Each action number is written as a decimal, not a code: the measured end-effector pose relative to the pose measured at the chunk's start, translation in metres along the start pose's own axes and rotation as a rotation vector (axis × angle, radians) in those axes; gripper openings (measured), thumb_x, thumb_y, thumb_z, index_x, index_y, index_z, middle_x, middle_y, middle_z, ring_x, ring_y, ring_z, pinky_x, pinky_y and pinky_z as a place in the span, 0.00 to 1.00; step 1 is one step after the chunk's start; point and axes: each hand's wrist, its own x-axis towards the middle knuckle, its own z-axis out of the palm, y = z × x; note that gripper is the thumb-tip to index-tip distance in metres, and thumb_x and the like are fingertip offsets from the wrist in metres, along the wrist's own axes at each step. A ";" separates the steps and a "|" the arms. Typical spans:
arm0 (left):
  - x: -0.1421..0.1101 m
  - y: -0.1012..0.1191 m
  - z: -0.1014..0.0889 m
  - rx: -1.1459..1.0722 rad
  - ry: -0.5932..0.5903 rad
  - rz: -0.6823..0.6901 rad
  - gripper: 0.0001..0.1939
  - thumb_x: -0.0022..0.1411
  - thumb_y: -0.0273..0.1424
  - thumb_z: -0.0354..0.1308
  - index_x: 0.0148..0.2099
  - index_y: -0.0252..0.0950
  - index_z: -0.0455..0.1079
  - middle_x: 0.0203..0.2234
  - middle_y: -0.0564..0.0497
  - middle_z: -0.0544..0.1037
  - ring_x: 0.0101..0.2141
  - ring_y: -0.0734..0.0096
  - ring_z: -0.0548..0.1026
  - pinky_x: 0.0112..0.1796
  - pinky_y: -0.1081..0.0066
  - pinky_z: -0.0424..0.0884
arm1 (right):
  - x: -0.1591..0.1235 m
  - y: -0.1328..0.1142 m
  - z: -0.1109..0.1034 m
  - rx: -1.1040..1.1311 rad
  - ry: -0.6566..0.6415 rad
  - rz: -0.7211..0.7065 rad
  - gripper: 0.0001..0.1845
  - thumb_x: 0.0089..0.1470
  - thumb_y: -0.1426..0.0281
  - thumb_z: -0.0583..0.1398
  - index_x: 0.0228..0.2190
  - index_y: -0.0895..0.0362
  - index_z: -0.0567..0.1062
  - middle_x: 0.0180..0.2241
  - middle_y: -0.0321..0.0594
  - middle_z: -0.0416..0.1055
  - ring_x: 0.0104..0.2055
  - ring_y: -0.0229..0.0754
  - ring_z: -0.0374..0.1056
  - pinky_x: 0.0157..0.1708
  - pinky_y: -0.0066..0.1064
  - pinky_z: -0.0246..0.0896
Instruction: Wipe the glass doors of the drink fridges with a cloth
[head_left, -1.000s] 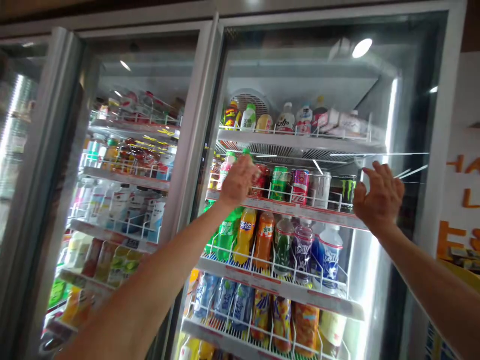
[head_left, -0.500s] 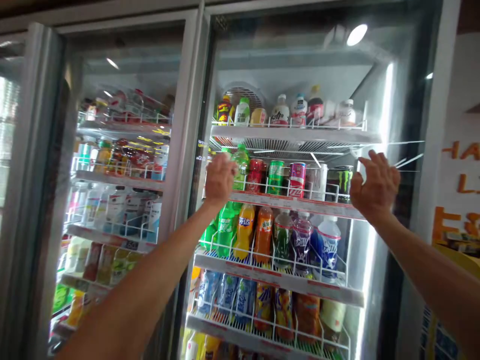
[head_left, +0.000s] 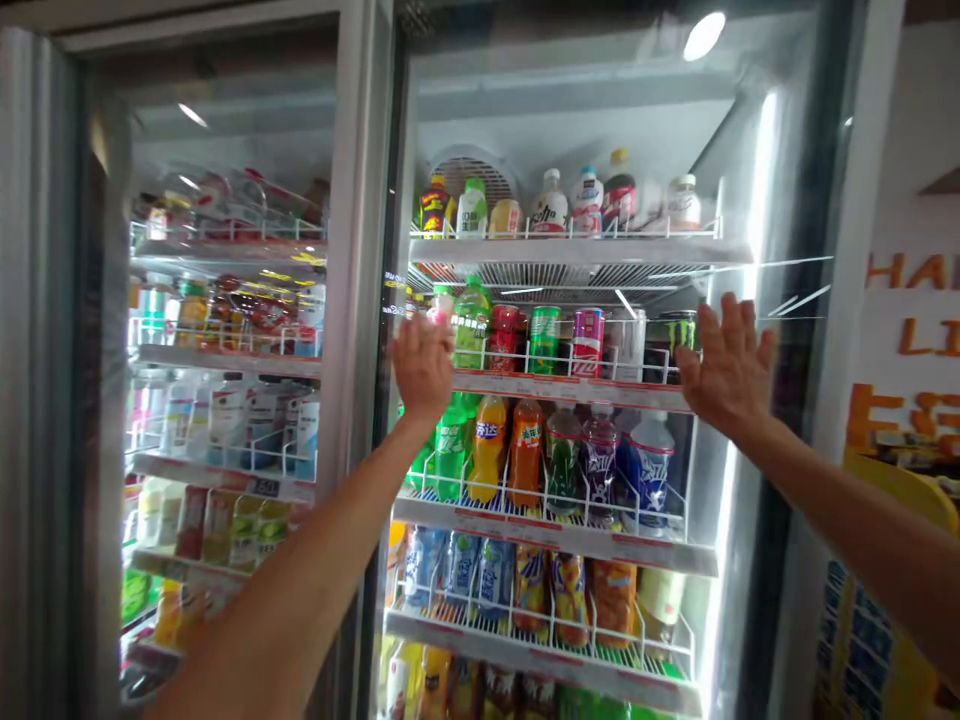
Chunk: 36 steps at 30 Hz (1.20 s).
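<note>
Both my arms reach up before the glass door (head_left: 570, 110) of a lit drinks fridge. My left hand (head_left: 422, 372) is raised with its fingers stretched upward near the door's left side, holding nothing. Behind it stand a green-capped bottle (head_left: 471, 325) and a red can (head_left: 504, 335). Near the right side my right hand (head_left: 726, 368) is up too, palm forward and fingers spread. It partly covers a black can with a green mark (head_left: 682, 330). Whether either palm touches the glass I cannot tell.
Wire-fronted shelves (head_left: 555, 532) hold several rows of bottles and cans. Left of the metal door frame (head_left: 360, 250) is another glass-fronted section with drinks (head_left: 240, 420). A vertical light strip (head_left: 763, 180) glows inside. At the right are orange wall letters (head_left: 930, 335) and a yellow object (head_left: 900, 490).
Both hands have shifted slightly left in view, and the right hand's fingers are more upright and spread. The whole fridge has also slid a little left and up in view.
</note>
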 end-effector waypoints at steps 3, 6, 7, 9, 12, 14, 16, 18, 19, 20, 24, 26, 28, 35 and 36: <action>-0.007 0.019 0.005 -0.029 -0.007 0.044 0.17 0.64 0.26 0.42 0.53 0.34 0.60 0.61 0.43 0.53 0.62 0.58 0.47 0.57 0.49 0.54 | -0.015 -0.002 0.003 -0.011 0.044 0.010 0.31 0.57 0.60 0.47 0.60 0.55 0.50 0.64 0.49 0.42 0.66 0.51 0.36 0.60 0.53 0.32; -0.035 0.064 0.010 -0.128 -0.181 0.519 0.15 0.63 0.29 0.47 0.52 0.42 0.62 0.59 0.53 0.60 0.62 0.69 0.50 0.59 0.63 0.55 | -0.020 -0.001 0.005 -0.001 0.087 0.007 0.30 0.57 0.59 0.45 0.59 0.53 0.53 0.63 0.46 0.46 0.66 0.48 0.39 0.60 0.51 0.34; -0.042 0.071 0.010 -0.151 -0.232 0.667 0.15 0.63 0.30 0.48 0.52 0.43 0.62 0.58 0.53 0.61 0.62 0.70 0.50 0.59 0.64 0.55 | -0.020 0.000 0.005 0.005 0.102 0.006 0.29 0.57 0.59 0.45 0.59 0.53 0.54 0.63 0.45 0.47 0.65 0.47 0.39 0.61 0.50 0.34; -0.044 0.063 0.006 -0.147 -0.281 0.782 0.16 0.62 0.30 0.49 0.53 0.43 0.61 0.58 0.52 0.61 0.62 0.68 0.50 0.59 0.61 0.54 | -0.020 0.001 0.006 0.018 0.132 0.001 0.28 0.57 0.60 0.44 0.58 0.53 0.57 0.62 0.45 0.49 0.65 0.47 0.41 0.61 0.48 0.35; -0.022 0.022 0.001 -0.054 -0.134 0.432 0.15 0.63 0.28 0.48 0.52 0.41 0.62 0.58 0.48 0.60 0.61 0.64 0.51 0.58 0.54 0.54 | -0.020 0.001 0.005 0.038 0.161 0.000 0.27 0.57 0.62 0.45 0.57 0.55 0.59 0.62 0.45 0.51 0.64 0.47 0.44 0.61 0.47 0.36; -0.010 0.010 0.002 -0.010 0.023 0.156 0.14 0.63 0.26 0.45 0.51 0.36 0.63 0.59 0.43 0.58 0.61 0.59 0.50 0.56 0.49 0.55 | -0.021 -0.001 0.004 0.053 0.160 0.008 0.27 0.56 0.64 0.47 0.57 0.55 0.60 0.61 0.46 0.52 0.64 0.48 0.44 0.61 0.48 0.37; -0.014 0.025 0.007 -0.011 0.086 0.070 0.14 0.63 0.25 0.45 0.50 0.34 0.63 0.59 0.41 0.58 0.61 0.59 0.50 0.55 0.50 0.57 | -0.022 -0.001 0.003 0.068 0.146 0.017 0.27 0.56 0.65 0.48 0.57 0.54 0.60 0.61 0.46 0.52 0.64 0.49 0.45 0.61 0.49 0.36; -0.030 0.058 0.011 -0.075 -0.026 0.318 0.14 0.63 0.27 0.47 0.51 0.37 0.63 0.58 0.45 0.60 0.61 0.63 0.51 0.56 0.56 0.58 | -0.022 0.000 0.002 0.080 0.137 0.014 0.27 0.56 0.66 0.48 0.57 0.54 0.60 0.61 0.46 0.52 0.64 0.49 0.45 0.61 0.49 0.36; -0.039 0.072 0.012 -0.122 -0.105 0.501 0.14 0.62 0.27 0.49 0.51 0.40 0.63 0.57 0.49 0.62 0.61 0.67 0.51 0.57 0.60 0.58 | -0.022 0.000 0.002 0.085 0.134 0.009 0.26 0.56 0.66 0.48 0.57 0.54 0.60 0.61 0.46 0.52 0.64 0.49 0.45 0.61 0.49 0.37; -0.047 0.081 0.011 -0.166 -0.177 0.665 0.15 0.61 0.28 0.50 0.51 0.42 0.63 0.57 0.51 0.62 0.61 0.69 0.52 0.58 0.62 0.57 | -0.022 0.001 0.002 0.087 0.136 0.007 0.26 0.55 0.67 0.48 0.56 0.53 0.60 0.61 0.45 0.52 0.64 0.49 0.45 0.61 0.49 0.37; -0.042 0.050 0.003 -0.133 -0.151 0.564 0.17 0.61 0.26 0.49 0.53 0.42 0.62 0.57 0.49 0.63 0.61 0.67 0.51 0.59 0.56 0.53 | -0.022 0.002 0.003 0.091 0.133 0.023 0.27 0.54 0.68 0.48 0.57 0.50 0.59 0.61 0.42 0.51 0.64 0.50 0.46 0.60 0.51 0.38; -0.028 0.023 0.001 -0.033 0.001 0.200 0.16 0.63 0.26 0.47 0.52 0.40 0.62 0.58 0.47 0.61 0.61 0.64 0.51 0.58 0.52 0.54 | -0.021 0.001 0.003 0.093 0.130 0.030 0.28 0.53 0.69 0.49 0.57 0.51 0.59 0.61 0.42 0.52 0.64 0.50 0.46 0.60 0.53 0.39; -0.025 0.019 0.002 -0.024 0.053 0.022 0.16 0.63 0.25 0.44 0.52 0.37 0.63 0.60 0.43 0.57 0.62 0.60 0.50 0.57 0.49 0.55 | -0.021 0.001 0.003 0.089 0.132 0.029 0.28 0.53 0.69 0.49 0.56 0.52 0.60 0.61 0.42 0.53 0.64 0.49 0.46 0.60 0.52 0.40; -0.076 0.099 0.007 -0.232 -0.266 0.728 0.15 0.61 0.29 0.51 0.51 0.44 0.63 0.58 0.54 0.62 0.62 0.71 0.49 0.60 0.62 0.52 | -0.022 0.002 0.001 0.095 0.151 0.025 0.26 0.53 0.69 0.49 0.54 0.53 0.63 0.60 0.42 0.55 0.63 0.47 0.48 0.60 0.50 0.42; -0.073 0.089 0.006 -0.205 -0.270 0.704 0.16 0.62 0.29 0.50 0.52 0.44 0.63 0.58 0.53 0.62 0.62 0.69 0.49 0.60 0.60 0.51 | -0.022 0.003 0.001 0.102 0.155 0.027 0.26 0.53 0.69 0.48 0.54 0.53 0.64 0.60 0.42 0.56 0.63 0.47 0.48 0.59 0.50 0.42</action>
